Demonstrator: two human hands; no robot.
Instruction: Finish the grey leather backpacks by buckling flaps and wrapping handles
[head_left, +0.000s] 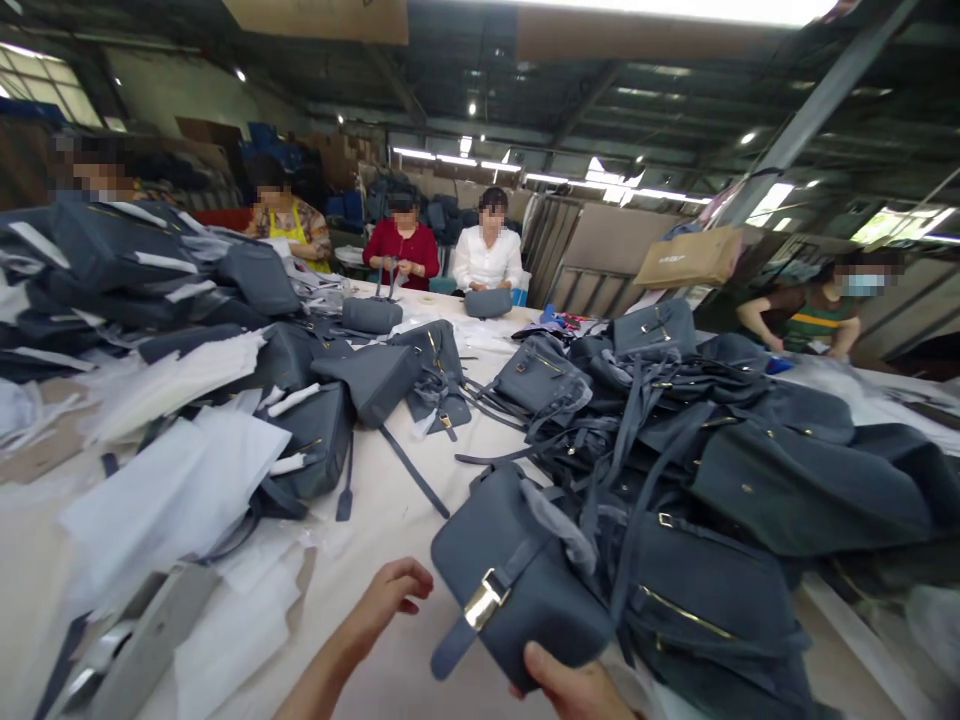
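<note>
A dark blue-grey handbag (517,570) with a gold buckle (486,598) and a strap tab hangs tilted over the table at the front. My right hand (566,680) grips its lower edge, thumb on the front and the other fingers mostly hidden behind. Just left of the bag, my left hand (394,590) is raised with fingers curved and apart, holding nothing. Clear plastic wrap (559,525) clings to the bag's upper right side.
Similar bags and straps pile up at right (720,480) and at left (112,260). White paper sheets (180,490) and a grey block with a metal part (142,640) lie at left. Several people sit around the table (390,520), two holding bags at the far side.
</note>
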